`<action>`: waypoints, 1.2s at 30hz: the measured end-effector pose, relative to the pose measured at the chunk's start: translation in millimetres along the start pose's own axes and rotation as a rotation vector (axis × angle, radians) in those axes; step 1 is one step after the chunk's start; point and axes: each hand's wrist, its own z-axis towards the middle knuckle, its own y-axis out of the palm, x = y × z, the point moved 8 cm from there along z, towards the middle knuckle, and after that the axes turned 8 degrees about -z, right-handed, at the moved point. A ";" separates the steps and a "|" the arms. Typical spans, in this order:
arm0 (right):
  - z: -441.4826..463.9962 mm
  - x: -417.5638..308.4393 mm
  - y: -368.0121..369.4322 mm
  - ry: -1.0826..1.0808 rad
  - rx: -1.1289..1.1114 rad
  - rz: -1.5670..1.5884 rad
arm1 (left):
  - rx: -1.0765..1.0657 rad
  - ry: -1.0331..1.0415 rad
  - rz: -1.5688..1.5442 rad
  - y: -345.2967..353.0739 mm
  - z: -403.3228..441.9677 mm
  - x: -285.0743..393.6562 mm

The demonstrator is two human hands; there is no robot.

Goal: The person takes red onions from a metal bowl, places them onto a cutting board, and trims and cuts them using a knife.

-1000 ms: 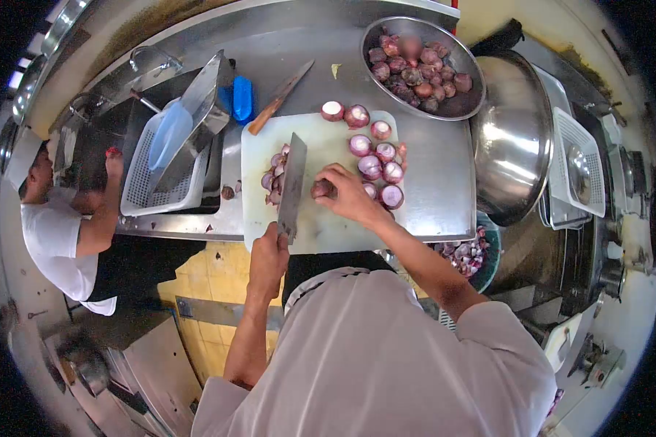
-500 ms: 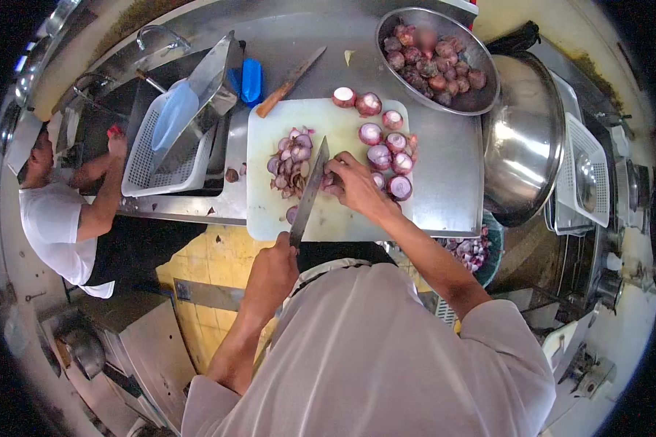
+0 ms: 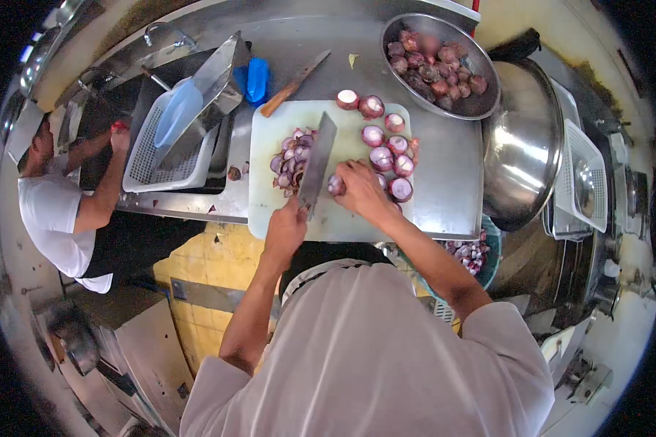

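Left hand (image 3: 287, 224): your fingers clamp the cleaver (image 3: 318, 162), right beside the slices (image 3: 293, 156)!
Right hand (image 3: 363, 191): your fingers grip an onion (image 3: 335, 185), right of the cleaver.
Cutting board (image 3: 270, 218): trimmed onions (image 3: 381, 157) crowd its right.

**Cleaver (image 3: 318, 164) divides the cutting board (image 3: 267, 211)**

At mid-frame the upright blade bars a sideways pass between the chopped pieces (image 3: 293, 156) and the right hand (image 3: 358, 188). Cut onions (image 3: 381, 158) crowd the board's right side. Beyond them, right of centre, bare counter (image 3: 448, 171) offers a lane, bounded by the bowl (image 3: 479, 57) above and the large pot (image 3: 523, 138) rightward. At top centre, room opens between the wooden-handled knife (image 3: 294, 84) and bowl.
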 end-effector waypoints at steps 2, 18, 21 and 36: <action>7.0 5.4 11.9 0.026 -0.166 0.112 | 0.005 0.022 -0.021 -8.5 -14.7 -5.2; 3.8 12.1 3.2 0.103 -0.064 0.419 | -0.031 -0.103 0.052 -41.3 -55.2 45.6; 5.7 12.3 5.9 0.078 -0.066 0.345 | -0.056 -0.080 0.105 -45.8 -66.6 58.5; 4.9 8.5 10.1 0.058 -0.104 0.281 | 0.005 0.088 0.083 26.7 -13.0 35.6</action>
